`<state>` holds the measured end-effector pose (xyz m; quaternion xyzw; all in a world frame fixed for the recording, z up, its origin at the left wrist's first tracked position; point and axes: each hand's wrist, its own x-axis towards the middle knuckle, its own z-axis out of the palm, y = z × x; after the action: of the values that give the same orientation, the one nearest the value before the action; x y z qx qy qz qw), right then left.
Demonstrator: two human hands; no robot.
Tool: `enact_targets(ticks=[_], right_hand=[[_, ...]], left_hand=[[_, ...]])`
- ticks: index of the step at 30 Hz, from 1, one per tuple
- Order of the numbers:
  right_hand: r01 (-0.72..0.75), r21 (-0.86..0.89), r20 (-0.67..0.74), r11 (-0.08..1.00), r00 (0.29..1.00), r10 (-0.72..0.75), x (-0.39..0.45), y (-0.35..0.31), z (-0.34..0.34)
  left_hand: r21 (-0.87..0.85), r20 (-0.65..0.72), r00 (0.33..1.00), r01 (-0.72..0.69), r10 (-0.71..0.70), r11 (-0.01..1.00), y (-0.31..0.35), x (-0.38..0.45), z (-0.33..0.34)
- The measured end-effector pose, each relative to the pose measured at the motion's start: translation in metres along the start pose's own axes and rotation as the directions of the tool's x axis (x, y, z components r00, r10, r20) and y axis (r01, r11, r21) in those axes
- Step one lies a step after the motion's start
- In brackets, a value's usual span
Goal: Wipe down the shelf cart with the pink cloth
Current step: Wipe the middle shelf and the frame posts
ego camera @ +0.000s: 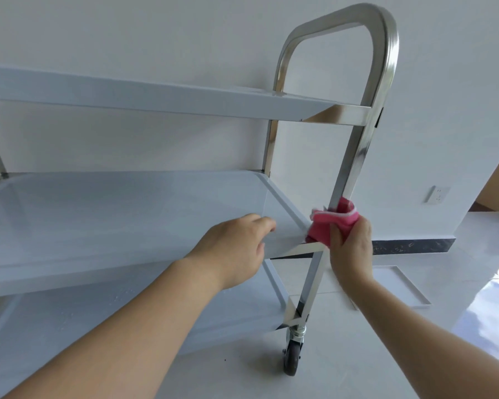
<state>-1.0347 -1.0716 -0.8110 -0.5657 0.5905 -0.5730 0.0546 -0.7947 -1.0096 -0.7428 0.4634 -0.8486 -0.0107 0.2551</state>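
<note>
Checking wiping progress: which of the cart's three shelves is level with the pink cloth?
The middle shelf. The right hand presses the pink cloth against the post at its front right corner; the other shelves sit above and below.

Middle shelf (127,214) bare; top shelf (156,96) overhead; upright post (355,156) bounds it.

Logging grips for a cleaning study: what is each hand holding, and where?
Right hand grips the bunched pink cloth by its lower part, against the post. Left hand holds nothing.

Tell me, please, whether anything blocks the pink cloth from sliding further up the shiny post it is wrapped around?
Nothing visible does: the right hand presses the pink cloth against the post, whose face is bare up to the top shelf's bracket.
</note>
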Motion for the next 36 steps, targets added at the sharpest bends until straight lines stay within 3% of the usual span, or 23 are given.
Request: enact_targets(ticks=[5,10,14,16,19,21,22,28,32,36], right_hand=[[0.317,0.037,0.141,0.948,0.937,-0.319,-0.024,-0.045,-0.003],[0.336,0.17,0.278,0.927,0.886,-0.372,-0.044,-0.103,0.026],[0.352,0.297,0.423,0.888,0.785,-0.453,-0.063,-0.146,0.055],[0.286,0.328,0.563,0.9,0.707,-0.429,-0.074,-0.165,0.068],[0.14,0.452,0.744,0.881,0.486,-0.459,-0.088,-0.193,0.089],[0.056,0.509,0.788,0.859,0.372,-0.491,-0.099,-0.216,0.105],[0.052,0.525,0.787,0.85,0.352,-0.508,-0.106,-0.227,0.115],[0.124,0.579,0.728,0.806,0.367,-0.579,-0.14,-0.296,0.168],[0.176,0.601,0.665,0.78,0.43,-0.61,-0.154,-0.339,0.197],[0.211,0.644,0.621,0.735,0.417,-0.664,-0.167,-0.377,0.225]], left_hand=[[-0.094,-0.074,0.997,0.016,-0.023,0.995,0.003,0.0,-0.008],[-0.125,-0.081,0.996,0.037,-0.047,0.991,-0.014,-0.018,-0.024],[-0.208,-0.159,0.974,0.127,-0.162,0.97,-0.043,-0.05,-0.05],[-0.281,-0.162,0.955,0.198,-0.25,0.939,-0.058,-0.071,-0.067],[-0.209,-0.207,0.921,0.289,-0.331,0.934,-0.081,-0.108,-0.093],[-0.184,-0.242,0.894,0.34,-0.378,0.922,-0.094,-0.135,-0.114],[-0.175,-0.257,0.88,0.365,-0.4,0.915,-0.1,-0.149,-0.124],[-0.087,-0.399,0.757,0.53,-0.517,0.844,-0.139,-0.23,-0.182],[-0.068,-0.467,0.678,0.612,-0.567,0.788,-0.161,-0.273,-0.216],[-0.098,-0.62,0.524,0.687,-0.584,0.72,-0.186,-0.295,-0.245]])
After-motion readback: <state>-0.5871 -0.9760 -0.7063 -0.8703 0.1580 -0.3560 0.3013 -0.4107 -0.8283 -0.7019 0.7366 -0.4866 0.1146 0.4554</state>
